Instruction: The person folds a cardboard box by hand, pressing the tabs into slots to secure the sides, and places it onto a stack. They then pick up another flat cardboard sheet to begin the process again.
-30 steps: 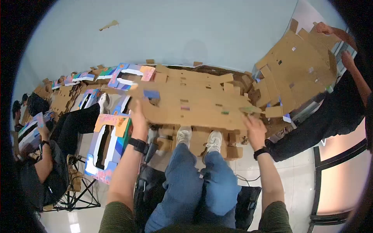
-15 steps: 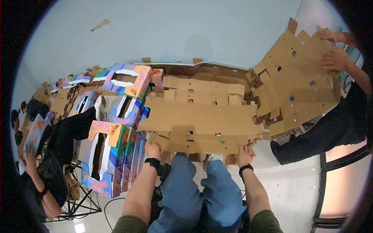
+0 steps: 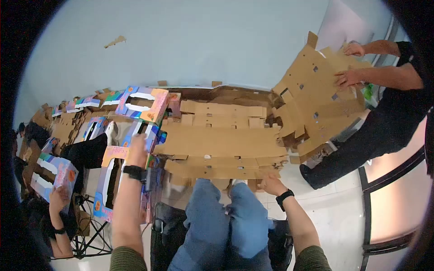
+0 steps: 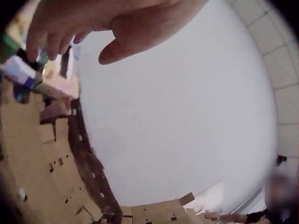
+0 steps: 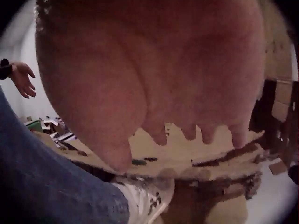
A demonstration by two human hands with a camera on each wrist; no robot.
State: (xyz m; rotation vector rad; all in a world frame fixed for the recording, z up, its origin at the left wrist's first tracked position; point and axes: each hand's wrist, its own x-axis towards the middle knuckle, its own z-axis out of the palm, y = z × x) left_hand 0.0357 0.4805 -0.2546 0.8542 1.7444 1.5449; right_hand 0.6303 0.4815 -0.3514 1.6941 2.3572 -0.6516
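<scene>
A flat die-cut cardboard sheet [image 3: 217,140] lies brown side up in front of my knees, with slots and tabs along its long edges. My left hand [image 3: 138,151] is off the sheet, over the printed carry boxes [image 3: 105,185] at its left. In the left wrist view its fingers [image 4: 53,44] hang relaxed, the thumb apart, holding nothing. My right hand [image 3: 272,184] is at the sheet's near right corner. Its fingers [image 5: 205,133] extend loosely over the cardboard in the right wrist view, uncurled.
More printed boxes [image 3: 142,104] stand at the back left. A person at the right has both hands [image 3: 350,77] on a large tilted cardboard sheet [image 3: 312,90]. At the left, another person holds a printed box [image 3: 52,176] above a black stand [image 3: 92,235]. Behind is a pale wall [image 3: 203,40].
The sheet, held up by both hands earlier, came down flat near my knees. My left hand has since left its near edge and moved left and up over the boxes. My right hand stayed near the corner.
</scene>
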